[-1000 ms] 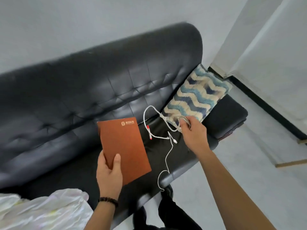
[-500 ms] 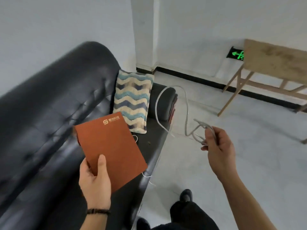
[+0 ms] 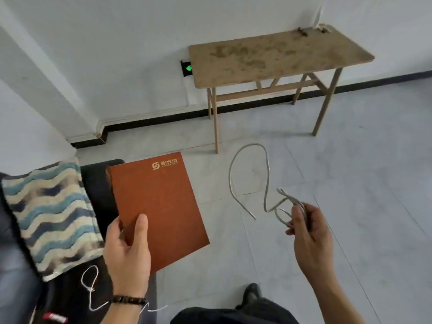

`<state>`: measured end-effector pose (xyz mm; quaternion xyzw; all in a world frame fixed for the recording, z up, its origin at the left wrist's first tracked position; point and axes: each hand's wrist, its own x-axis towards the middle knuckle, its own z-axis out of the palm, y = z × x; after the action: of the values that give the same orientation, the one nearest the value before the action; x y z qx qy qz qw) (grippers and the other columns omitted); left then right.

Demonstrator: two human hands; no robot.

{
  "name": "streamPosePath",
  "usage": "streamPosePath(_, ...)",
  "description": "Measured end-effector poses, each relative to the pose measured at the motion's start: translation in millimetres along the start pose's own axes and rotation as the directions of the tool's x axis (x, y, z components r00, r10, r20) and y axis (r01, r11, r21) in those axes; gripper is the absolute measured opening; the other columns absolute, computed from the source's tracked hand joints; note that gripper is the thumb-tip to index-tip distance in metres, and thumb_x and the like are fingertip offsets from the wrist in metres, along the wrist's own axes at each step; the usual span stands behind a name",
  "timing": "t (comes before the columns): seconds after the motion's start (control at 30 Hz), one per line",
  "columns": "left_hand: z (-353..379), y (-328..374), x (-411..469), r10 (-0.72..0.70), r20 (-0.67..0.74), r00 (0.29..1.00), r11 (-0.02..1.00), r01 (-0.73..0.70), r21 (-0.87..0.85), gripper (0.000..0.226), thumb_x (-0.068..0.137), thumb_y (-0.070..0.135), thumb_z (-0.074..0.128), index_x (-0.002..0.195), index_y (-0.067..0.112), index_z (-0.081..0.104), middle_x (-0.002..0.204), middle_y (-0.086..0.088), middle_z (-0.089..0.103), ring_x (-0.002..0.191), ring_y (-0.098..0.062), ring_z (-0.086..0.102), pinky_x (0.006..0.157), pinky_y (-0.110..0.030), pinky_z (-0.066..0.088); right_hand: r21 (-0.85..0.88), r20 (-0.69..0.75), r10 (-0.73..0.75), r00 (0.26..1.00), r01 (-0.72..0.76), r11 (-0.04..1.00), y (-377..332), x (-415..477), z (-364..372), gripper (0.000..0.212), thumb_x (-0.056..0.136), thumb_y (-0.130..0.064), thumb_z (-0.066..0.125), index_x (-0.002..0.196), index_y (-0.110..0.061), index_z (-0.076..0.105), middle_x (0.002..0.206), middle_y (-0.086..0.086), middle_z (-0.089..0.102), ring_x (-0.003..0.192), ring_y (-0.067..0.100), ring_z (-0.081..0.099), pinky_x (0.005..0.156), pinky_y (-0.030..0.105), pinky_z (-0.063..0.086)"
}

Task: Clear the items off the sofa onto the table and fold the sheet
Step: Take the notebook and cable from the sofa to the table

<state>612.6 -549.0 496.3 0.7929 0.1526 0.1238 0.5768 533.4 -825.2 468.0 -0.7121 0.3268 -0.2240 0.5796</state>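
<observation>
My left hand (image 3: 127, 251) grips the lower corner of a rust-brown notebook (image 3: 159, 206) with a gold logo, held over the sofa's end. My right hand (image 3: 311, 235) is closed on a grey-white cable (image 3: 266, 183), whose loops hang in the air above the floor. A thin white cord (image 3: 90, 288) still lies on the black sofa (image 3: 98, 183) at the lower left, beside a wavy blue and cream cushion (image 3: 49, 213). The wooden table (image 3: 268, 57) stands against the far wall, well beyond both hands. The sheet is out of view.
Grey tiled floor (image 3: 350, 183) stretches between the sofa and the table. A green-lit sign (image 3: 187, 67) sits low on the wall behind the table's left edge. Small bits lie on the table's far corner (image 3: 313, 29). My dark shoe (image 3: 251, 293) shows at the bottom.
My view has swung right from the sofa toward the table. My right hand lifted the cable off the sofa seat and carried it out over the floor. The notebook stays in my left hand.
</observation>
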Motion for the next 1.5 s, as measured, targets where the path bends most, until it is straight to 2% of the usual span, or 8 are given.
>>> streamPosePath(0.13,87.2,42.1,6.0,0.050,0.096,0.994,0.998,-0.053,0.036,0.039,0.090,0.044,0.057,0.121,0.021,0.054,0.106,0.007,0.060,0.090,-0.003,0.058,0.073,-0.031,0.050,-0.005,-0.089,0.014,0.996,-0.015,1.000,-3.5,73.3,-39.1,0.008,0.100,-0.027,0.052,0.094,-0.030,0.057,0.077,-0.004,0.064,0.068,0.010,0.062,0.064,0.028,0.055)
streamPosePath(0.3,188.9,64.7,25.6,0.051,0.161,0.986,0.996,-0.061,0.059,0.033,0.091,0.041,0.056,0.118,0.024,0.053,0.097,0.022,0.058,0.085,0.004,0.056,0.067,-0.022,0.044,-0.025,-0.147,0.039,0.988,-0.043,0.999,5.6,170.0,-62.3,0.005,0.100,-0.026,0.052,0.099,-0.027,0.057,0.083,-0.005,0.063,0.077,0.014,0.063,0.063,0.023,0.054)
streamPosePath(0.5,345.8,72.3,73.1,0.003,0.198,0.980,0.997,-0.017,0.072,0.034,0.090,0.041,0.058,0.115,0.017,0.058,0.098,0.006,0.062,0.083,0.003,0.057,0.066,-0.018,0.043,-0.058,-0.195,0.093,0.976,-0.106,0.993,27.5,312.9,-68.0,0.009,0.100,-0.026,0.052,0.103,-0.021,0.058,0.085,-0.002,0.063,0.079,0.015,0.064,0.064,0.025,0.053)
streamPosePath(0.77,573.4,170.5,158.3,0.016,0.308,0.951,0.999,-0.006,-0.035,0.035,0.088,0.044,0.060,0.113,0.019,0.060,0.099,0.018,0.064,0.085,-0.001,0.062,0.067,-0.019,0.047,-0.098,-0.276,0.011,0.961,-0.040,0.994,-28.8,528.4,-95.1,0.008,0.100,-0.025,0.053,0.104,-0.021,0.057,0.090,0.002,0.065,0.080,0.022,0.064,0.060,0.014,0.050)
streamPosePath(0.97,720.0,225.7,206.0,0.055,0.401,0.915,0.996,-0.020,-0.089,0.027,0.090,0.037,0.064,0.111,0.020,0.064,0.097,0.013,0.069,0.085,0.000,0.066,0.069,-0.019,0.050,0.027,-0.384,0.038,0.922,-0.030,0.999,-33.7,659.4,-103.7,0.006,0.100,-0.023,0.054,0.099,-0.028,0.057,0.089,0.005,0.064,0.081,0.021,0.063,0.061,0.019,0.053)
streamPosePath(1.17,873.9,253.4,247.1,0.044,0.398,0.916,0.998,-0.020,-0.065,0.024,0.089,0.035,0.066,0.110,0.023,0.066,0.101,0.010,0.071,0.091,-0.004,0.067,0.080,-0.030,0.055,0.066,-0.347,0.096,0.933,-0.078,0.995,-3.9,819.9,-102.7,0.006,0.099,-0.024,0.053,0.098,-0.029,0.057,0.086,-0.002,0.063,0.080,0.022,0.062,0.064,0.026,0.055)
streamPosePath(1.3,958.3,294.7,281.9,0.027,0.388,0.921,0.999,-0.009,-0.048,0.033,0.084,0.050,0.065,0.110,0.030,0.065,0.104,0.012,0.071,0.098,-0.011,0.067,0.085,-0.044,0.056,0.074,-0.285,0.081,0.955,-0.062,0.995,-21.2,938.1,-107.2,0.006,0.099,-0.023,0.053,0.098,-0.028,0.057,0.084,-0.003,0.063,0.078,0.021,0.062,0.062,0.029,0.054)
streamPosePath(1.5,1068.3,339.2,330.0,-0.003,0.325,0.946,0.992,0.044,-0.121,0.032,0.087,0.040,0.064,0.116,0.026,0.063,0.108,0.011,0.070,0.100,-0.007,0.066,0.087,-0.036,0.053,0.049,-0.181,0.039,0.983,-0.030,0.998,-64.0,1097.6,-93.1,0.005,0.100,-0.025,0.054,0.097,-0.027,0.057,0.078,-0.007,0.061,0.067,0.009,0.058,0.062,0.035,0.052)
